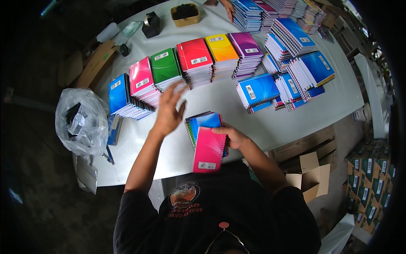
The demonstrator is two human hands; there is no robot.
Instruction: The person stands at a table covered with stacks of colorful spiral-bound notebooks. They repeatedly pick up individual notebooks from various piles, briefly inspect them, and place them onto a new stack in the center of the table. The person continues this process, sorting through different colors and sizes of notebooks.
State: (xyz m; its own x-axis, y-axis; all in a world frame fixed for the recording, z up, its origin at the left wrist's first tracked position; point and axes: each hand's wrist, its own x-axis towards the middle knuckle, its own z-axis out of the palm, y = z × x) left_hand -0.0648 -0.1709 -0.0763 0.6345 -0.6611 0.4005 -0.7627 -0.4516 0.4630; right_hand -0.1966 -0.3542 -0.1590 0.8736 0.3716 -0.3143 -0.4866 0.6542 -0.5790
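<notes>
My right hand (233, 136) grips a pink spiral notebook (208, 148) at its far right corner, near the table's front edge. Under it, turned at an angle, show a blue notebook (205, 122) and a green edge of another. My left hand (170, 111) hangs over the table with fingers apart and slightly blurred, holding nothing. Its fingertips are close to the green notebook stack (165, 65) and the red notebook stack (195, 53). In the same curved row stand a blue stack (119, 91), a pink stack (140, 75), a yellow stack (220, 47) and a purple stack (245, 44).
Blue notebooks (259, 89) lie in piles at the right, with more stacks (247, 15) behind. Another person's hand (229, 9) is at the far edge. A plastic bag (80, 122), tape dispenser (151, 26) and tan basket (186, 19) stand left. An open carton (311, 175) sits below right.
</notes>
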